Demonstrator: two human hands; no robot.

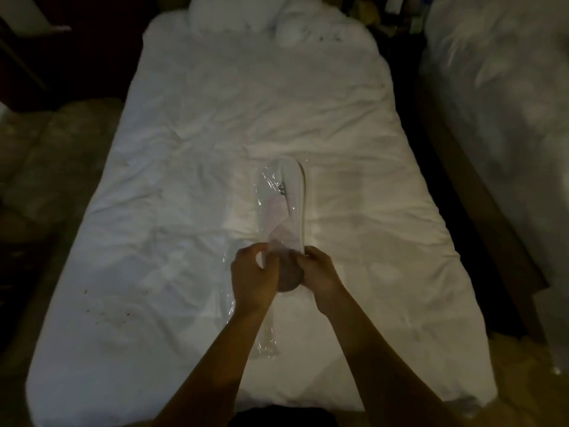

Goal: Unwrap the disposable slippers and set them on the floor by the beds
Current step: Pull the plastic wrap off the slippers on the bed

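Note:
A pair of white disposable slippers (284, 198) in a clear plastic wrapper (268, 331) is held above the white bed (184, 180), its toe end pointing away from me. My left hand (254, 280) pinches the wrapper at the near end of the slippers. My right hand (318, 271) grips the same end from the right side. Loose clear plastic hangs down between my forearms. The near end of the slippers is hidden behind my fingers.
Pillows (234, 13) lie at the head of the bed. A second white bed (498, 103) stands on the right, with a dark narrow gap (409, 124) between the two. Carpeted floor (46, 167) runs along the left side.

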